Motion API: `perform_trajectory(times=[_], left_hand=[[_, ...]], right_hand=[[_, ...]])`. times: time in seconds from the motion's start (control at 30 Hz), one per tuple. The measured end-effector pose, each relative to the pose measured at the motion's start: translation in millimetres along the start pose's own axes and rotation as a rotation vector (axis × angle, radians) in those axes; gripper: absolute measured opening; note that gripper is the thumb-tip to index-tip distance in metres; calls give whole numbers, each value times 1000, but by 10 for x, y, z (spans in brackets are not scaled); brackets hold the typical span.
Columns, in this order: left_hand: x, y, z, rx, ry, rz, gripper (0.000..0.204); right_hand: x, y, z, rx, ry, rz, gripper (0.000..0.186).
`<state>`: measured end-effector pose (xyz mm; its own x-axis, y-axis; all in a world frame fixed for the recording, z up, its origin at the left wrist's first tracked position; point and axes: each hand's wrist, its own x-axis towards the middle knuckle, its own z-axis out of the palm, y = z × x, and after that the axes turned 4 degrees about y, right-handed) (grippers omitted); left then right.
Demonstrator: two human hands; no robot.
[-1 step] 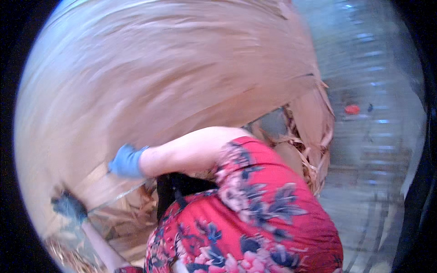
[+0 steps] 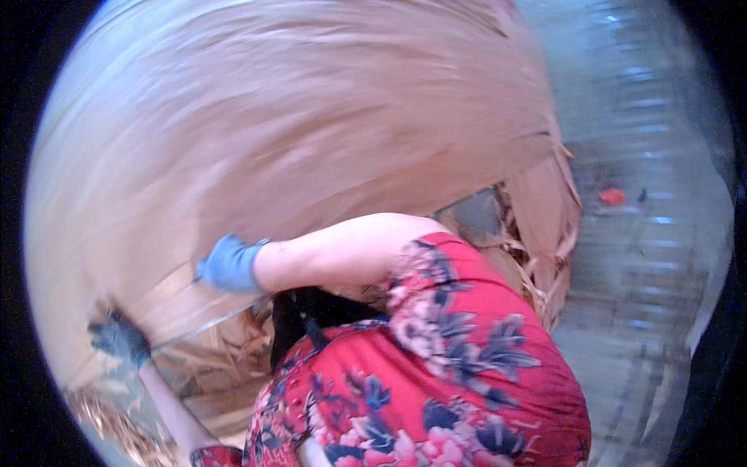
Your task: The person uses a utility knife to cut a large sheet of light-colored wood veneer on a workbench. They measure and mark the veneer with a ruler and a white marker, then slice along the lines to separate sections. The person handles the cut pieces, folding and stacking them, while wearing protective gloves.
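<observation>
At far left, the left hand (image 2: 120, 342) in a dark glove has its fingers spread, over or on the broad tan sheet (image 2: 350, 117); blur hides contact. To its right and farther out, the right hand (image 2: 232, 263) in a blue glove is at the sheet's near side, fingertips pointing left; I cannot tell whether they grip. The sheet extends ahead and rightward, its near edge slanting up to the right, past loose strips (image 2: 545, 272).

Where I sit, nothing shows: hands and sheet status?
Left hand open, at edge of brown sheet. Right hand nearby, grip unclear. Brown scraps along near side.
</observation>
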<state>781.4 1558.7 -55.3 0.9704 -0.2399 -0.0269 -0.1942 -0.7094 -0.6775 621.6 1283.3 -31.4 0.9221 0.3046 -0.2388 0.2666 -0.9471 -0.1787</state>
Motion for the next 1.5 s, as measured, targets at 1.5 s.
perform_trajectory(times=[1.5], left_hand=[[-2185, 3956, -3386, -613, 514, 24, 72]], right_hand=[[-3701, 2725, 31, 217, -58, 255, 22]])
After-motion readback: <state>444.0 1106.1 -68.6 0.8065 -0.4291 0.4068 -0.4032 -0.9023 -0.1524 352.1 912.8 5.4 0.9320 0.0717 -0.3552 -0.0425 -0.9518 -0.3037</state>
